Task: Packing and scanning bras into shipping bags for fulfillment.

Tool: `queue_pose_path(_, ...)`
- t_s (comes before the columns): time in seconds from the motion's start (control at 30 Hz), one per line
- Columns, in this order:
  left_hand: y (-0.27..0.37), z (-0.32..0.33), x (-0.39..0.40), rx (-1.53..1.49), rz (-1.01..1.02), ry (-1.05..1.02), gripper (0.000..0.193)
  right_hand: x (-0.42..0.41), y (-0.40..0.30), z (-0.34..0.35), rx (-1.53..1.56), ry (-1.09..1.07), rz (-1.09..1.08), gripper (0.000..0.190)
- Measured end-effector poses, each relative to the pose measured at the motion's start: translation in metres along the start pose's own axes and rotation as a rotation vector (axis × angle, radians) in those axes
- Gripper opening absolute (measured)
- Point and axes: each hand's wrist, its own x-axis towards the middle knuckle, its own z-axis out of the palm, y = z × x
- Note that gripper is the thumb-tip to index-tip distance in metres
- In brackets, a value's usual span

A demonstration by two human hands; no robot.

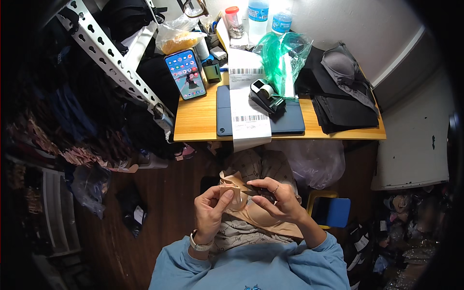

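Observation:
A beige bra (261, 214) lies across the patterned trousers (232, 232) on the person's lap. My left hand (210, 206) pinches a folded end of its band (229, 192) between thumb and fingers and holds it raised above the lap. In my right hand (281, 201) is a small dark cutting tool, apparently thread snips (250, 191), its pointed blades apart and directed at that band end. The tips are close beside the fabric; whether they touch it I cannot tell. The tool's handles are partly hidden by the fingers.
On the wooden desk (195, 123) ahead are a propped phone (185, 74), a tape dispenser (267, 96), a strip of printed labels (250, 127) on a blue tablet case (290, 125), black bags (340, 112) and a grey bra (340, 69). A metal shelf post (108, 54) stands left.

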Motion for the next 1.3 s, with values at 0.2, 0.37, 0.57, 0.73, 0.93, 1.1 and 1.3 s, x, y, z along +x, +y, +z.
queue_pose_path(0.2,-0.004,0.002,-0.002,-0.077,-0.075,-0.083,0.016,0.001,0.008,0.003,0.042,0.040,-0.087,0.028)
queue_pose_path(0.37,-0.004,0.004,0.001,0.058,0.025,-0.093,0.021,0.007,-0.010,-0.011,-0.190,0.062,-0.131,0.031)
queue_pose_path(0.57,0.000,0.008,-0.005,0.256,0.119,-0.148,0.021,0.010,-0.017,-0.007,-0.518,0.083,-0.291,0.038)
queue_pose_path(0.73,0.006,0.012,-0.007,0.329,0.136,-0.165,0.016,0.009,-0.016,-0.012,-0.470,0.082,-0.265,0.030)
queue_pose_path(0.93,-0.002,0.002,0.008,0.975,0.486,0.240,0.050,-0.026,0.021,-0.041,-0.128,0.355,0.132,0.036)
queue_pose_path(1.1,-0.098,0.005,0.035,0.683,-0.043,-0.336,0.033,-0.089,0.089,-0.056,-0.200,0.171,0.677,0.023)
queue_pose_path(1.3,-0.167,0.037,0.039,0.619,-0.435,-0.757,0.044,-0.129,0.086,-0.049,0.205,-0.258,0.709,0.027)
